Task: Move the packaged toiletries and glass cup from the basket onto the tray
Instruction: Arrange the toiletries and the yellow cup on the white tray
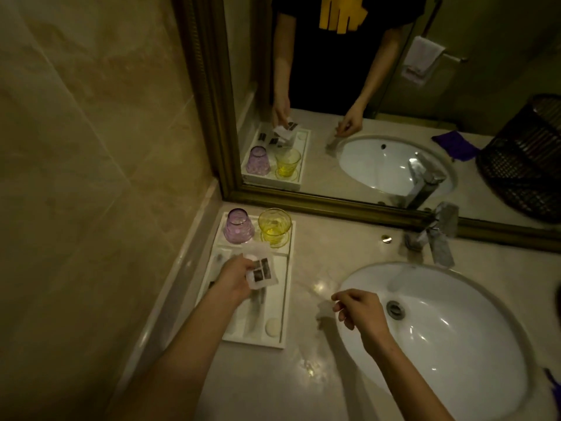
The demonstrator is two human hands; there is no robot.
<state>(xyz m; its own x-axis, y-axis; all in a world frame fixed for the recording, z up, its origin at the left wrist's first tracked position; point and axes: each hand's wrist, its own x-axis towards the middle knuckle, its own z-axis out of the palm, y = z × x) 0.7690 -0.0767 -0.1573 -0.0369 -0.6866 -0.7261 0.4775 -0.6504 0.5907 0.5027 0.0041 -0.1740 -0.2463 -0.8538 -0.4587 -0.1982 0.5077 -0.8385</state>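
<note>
A white tray (283, 302) lies on the counter left of the sink. At its far end stand a purple glass cup (239, 226), upside down, and a yellow glass cup (274, 227), upright. My left hand (235, 276) hovers over the tray's middle, pinching a clear toiletry packet (261, 270) with a dark label. More packets lie under it in the tray, blurred. A small round white item (272, 326) sits at the tray's near end. My right hand (356, 309) hangs over the sink's left rim, fingers loosely curled; whether it holds anything is unclear.
The white oval sink (440, 332) fills the right side, with a chrome faucet (437, 235) behind it. A gold-framed mirror (303, 202) backs the counter. In the mirror, a dark wire basket (525, 159) and a purple cloth (455, 145) appear. A marble wall stands at left.
</note>
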